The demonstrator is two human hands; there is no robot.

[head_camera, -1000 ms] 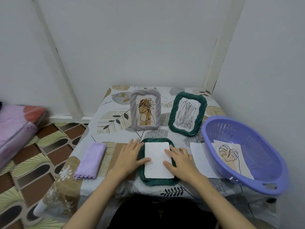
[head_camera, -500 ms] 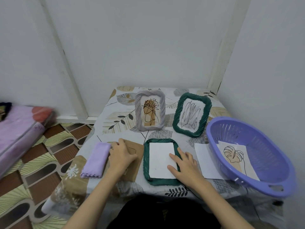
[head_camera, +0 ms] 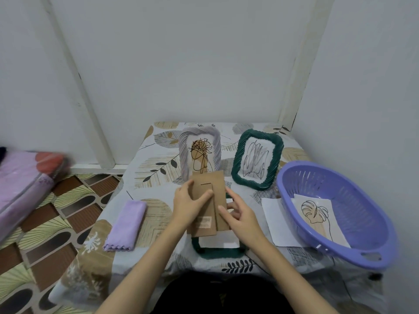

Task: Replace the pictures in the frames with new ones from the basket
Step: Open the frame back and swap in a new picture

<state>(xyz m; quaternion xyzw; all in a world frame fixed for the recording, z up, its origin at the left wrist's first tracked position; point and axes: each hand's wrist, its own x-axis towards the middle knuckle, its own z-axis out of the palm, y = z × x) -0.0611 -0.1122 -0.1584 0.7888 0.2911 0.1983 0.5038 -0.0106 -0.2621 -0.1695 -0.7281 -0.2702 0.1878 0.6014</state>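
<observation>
A dark green frame lies face down near the table's front edge with a white picture in it. Above it I hold the brown cardboard backing board. My left hand grips the board's left side, thumb on its face. My right hand holds its right edge with curled fingers. A grey frame and a second green frame stand upright behind. The purple basket on the right holds a leaf drawing.
A folded lilac cloth lies left of the frame. A loose white sheet sits half under the basket. White walls close in behind and on the right. A tiled floor and a pink bundle are at the left.
My left hand picked the cardboard backing up from the table at the left and brought it over the lying green frame. My right hand left the white picture and took the board's right edge.
</observation>
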